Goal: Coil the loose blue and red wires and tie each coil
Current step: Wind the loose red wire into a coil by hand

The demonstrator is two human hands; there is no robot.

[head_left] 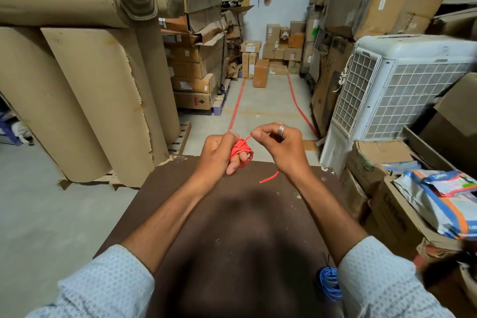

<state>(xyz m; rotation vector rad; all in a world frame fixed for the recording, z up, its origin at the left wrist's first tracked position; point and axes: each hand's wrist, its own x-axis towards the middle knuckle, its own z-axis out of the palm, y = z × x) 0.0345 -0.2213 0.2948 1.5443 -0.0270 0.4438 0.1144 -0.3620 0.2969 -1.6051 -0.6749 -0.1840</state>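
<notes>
Over the far edge of the brown tabletop (232, 214), the left hand (219, 155) is closed around the red coil (241, 152), its turns looped over the fingers. The right hand (278, 147) pinches the wire's free end, whose tail dangles below. The blue coil (329, 283) lies near the tabletop's near right corner. Should that pinch slacken, I'd expect the wraps to spring loose.

Even indoor light, head shadow on table (180, 214), edges warped
</notes>
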